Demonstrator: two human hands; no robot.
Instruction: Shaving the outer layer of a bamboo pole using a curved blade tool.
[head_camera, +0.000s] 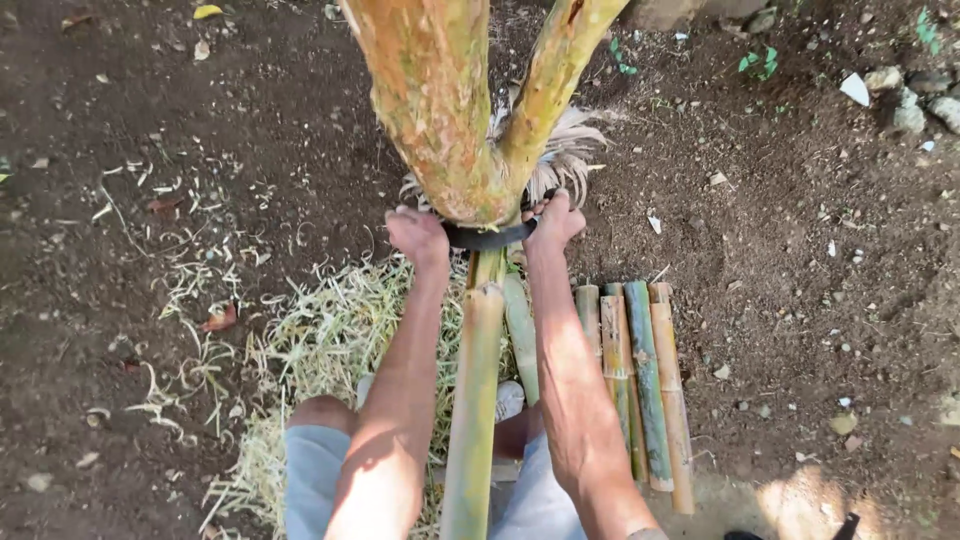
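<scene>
Both hands, left (418, 237) and right (553, 220), clamp the ends of a curved blade (487, 238) across a bamboo pole (474, 400) propped in a forked trunk (450, 110). The pole looks stiff, smooth-skinned and probably slippery; cut lengths (640, 380) lie beside.

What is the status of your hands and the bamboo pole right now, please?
Left hand and right hand each grip an end of the curved blade. Blade sits across bamboo pole at forked trunk. Nothing blocking.

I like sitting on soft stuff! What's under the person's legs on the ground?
Pale bamboo shavings spread over the dark soil beneath the knees. A light shoe peeks out. The legs and the bamboo pole cover the rest.
</scene>
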